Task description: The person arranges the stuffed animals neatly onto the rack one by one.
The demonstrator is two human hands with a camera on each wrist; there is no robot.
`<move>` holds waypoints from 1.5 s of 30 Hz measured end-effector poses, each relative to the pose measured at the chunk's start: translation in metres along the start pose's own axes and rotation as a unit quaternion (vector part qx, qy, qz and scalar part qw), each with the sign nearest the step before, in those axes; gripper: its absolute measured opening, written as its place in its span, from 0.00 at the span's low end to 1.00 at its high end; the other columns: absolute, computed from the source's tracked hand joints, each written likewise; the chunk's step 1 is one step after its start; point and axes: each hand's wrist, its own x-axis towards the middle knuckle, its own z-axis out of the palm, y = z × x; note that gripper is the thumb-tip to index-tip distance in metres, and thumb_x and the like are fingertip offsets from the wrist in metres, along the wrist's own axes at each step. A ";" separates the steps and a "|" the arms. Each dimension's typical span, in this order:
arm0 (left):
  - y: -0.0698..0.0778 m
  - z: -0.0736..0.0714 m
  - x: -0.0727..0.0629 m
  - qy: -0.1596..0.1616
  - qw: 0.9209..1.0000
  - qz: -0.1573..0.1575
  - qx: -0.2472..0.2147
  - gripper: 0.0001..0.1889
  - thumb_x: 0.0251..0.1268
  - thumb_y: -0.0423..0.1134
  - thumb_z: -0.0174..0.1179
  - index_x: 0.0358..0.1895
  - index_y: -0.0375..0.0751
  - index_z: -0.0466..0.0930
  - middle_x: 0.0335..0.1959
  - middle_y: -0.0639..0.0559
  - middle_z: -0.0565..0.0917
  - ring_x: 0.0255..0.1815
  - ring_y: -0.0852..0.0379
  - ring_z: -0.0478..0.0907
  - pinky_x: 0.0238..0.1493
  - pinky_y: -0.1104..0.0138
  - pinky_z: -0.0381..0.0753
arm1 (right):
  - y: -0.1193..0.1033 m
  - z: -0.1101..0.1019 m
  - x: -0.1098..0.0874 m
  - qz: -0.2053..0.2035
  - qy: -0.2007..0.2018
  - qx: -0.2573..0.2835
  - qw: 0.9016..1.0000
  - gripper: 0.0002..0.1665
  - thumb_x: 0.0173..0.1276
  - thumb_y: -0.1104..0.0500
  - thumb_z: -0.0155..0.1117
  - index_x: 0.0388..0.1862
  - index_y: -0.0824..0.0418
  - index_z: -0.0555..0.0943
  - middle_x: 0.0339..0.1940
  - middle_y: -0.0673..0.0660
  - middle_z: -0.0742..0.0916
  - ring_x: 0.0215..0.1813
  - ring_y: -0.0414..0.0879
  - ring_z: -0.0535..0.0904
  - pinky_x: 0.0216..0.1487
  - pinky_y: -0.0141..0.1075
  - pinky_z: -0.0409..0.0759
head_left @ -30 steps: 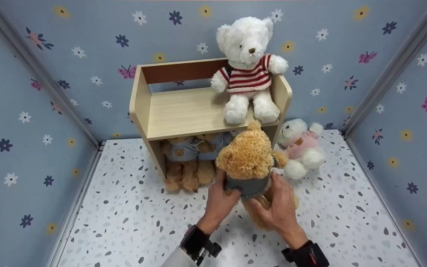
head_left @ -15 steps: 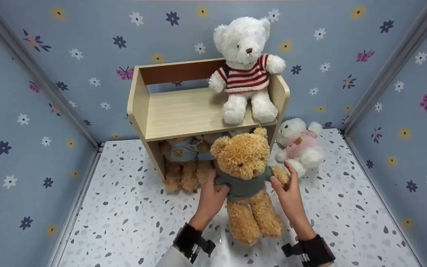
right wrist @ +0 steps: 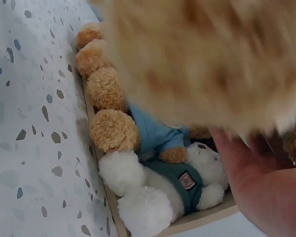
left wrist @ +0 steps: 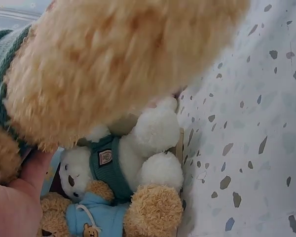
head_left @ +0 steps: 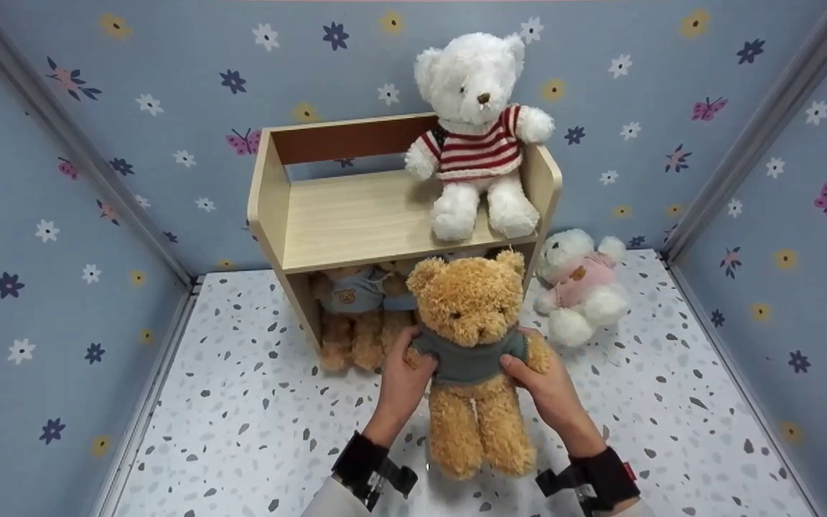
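Observation:
A golden-brown teddy bear [head_left: 466, 366] in a dark green-grey sweater faces the head camera, upright in front of the shelf. My left hand [head_left: 405, 377] grips its side below one arm, with the thumb on the sweater. On the other side my right hand [head_left: 546, 384] holds it the same way, thumb pressed to the sweater front and fingers behind. In both wrist views the bear's blurred fur fills the upper part. Part of my left hand [left wrist: 19, 207] and of my right hand [right wrist: 261, 187] shows beside it.
A wooden shelf [head_left: 356, 215] stands against the flowered wall. A white bear [head_left: 480, 143] in a striped sweater sits on top. Brown bears in blue [head_left: 352, 309] and a white bear in green [right wrist: 175, 182] fill the lower compartment. A white bear in pink [head_left: 580, 283] lies right.
The brown bear has turned from its back to face the camera. My right hand came off its body to its arm, then closed around its side again.

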 end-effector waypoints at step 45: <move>0.079 -0.019 0.007 0.173 0.968 0.141 -0.112 0.34 0.77 0.37 0.61 0.80 0.40 0.57 0.78 0.43 0.64 0.79 0.48 0.60 0.74 0.56 0.67 | -0.012 -0.020 -0.007 -0.076 0.081 -0.047 0.993 0.21 0.84 0.60 0.51 0.69 0.68 0.73 0.63 0.67 0.83 0.61 0.53 0.83 0.59 0.43 0.82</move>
